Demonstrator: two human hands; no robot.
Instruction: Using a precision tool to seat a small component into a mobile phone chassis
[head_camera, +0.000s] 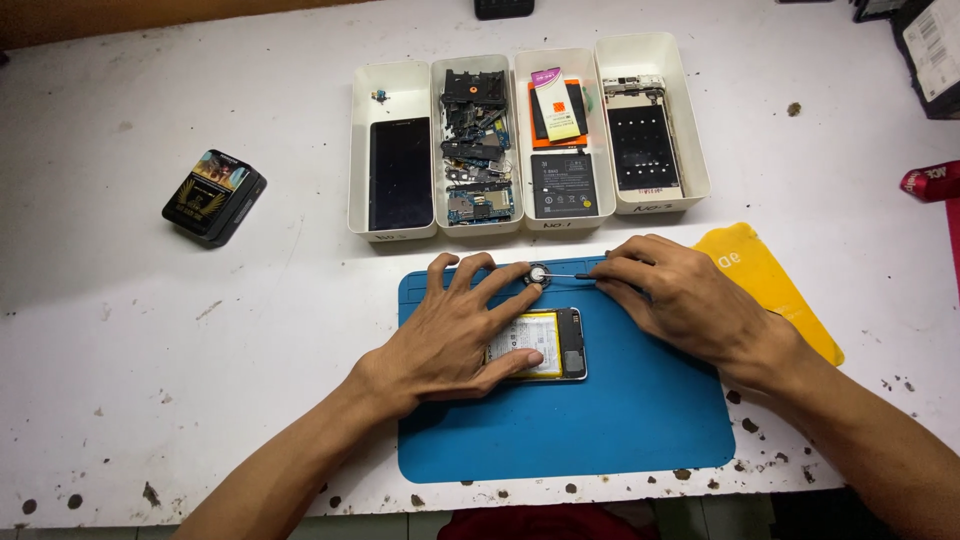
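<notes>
Four white trays (393, 230) (screen, boards, batteries, frame), left hand (455, 335) fingers spread on opened phone (555, 343), right hand (680, 295) pinching screwdriver (565, 276).

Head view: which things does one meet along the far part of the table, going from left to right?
Black box → tray with dark phone screen → tray of circuit parts → tray with batteries → tray with phone frame → red item at the edge.

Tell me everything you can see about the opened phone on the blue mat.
The opened phone lies flat on the blue mat, back cover off. A yellowish battery fills its middle; dark parts sit at its right end inside a silver frame. The left hand presses on it with spread fingers, covering its left part. The right hand does not touch it.
</notes>
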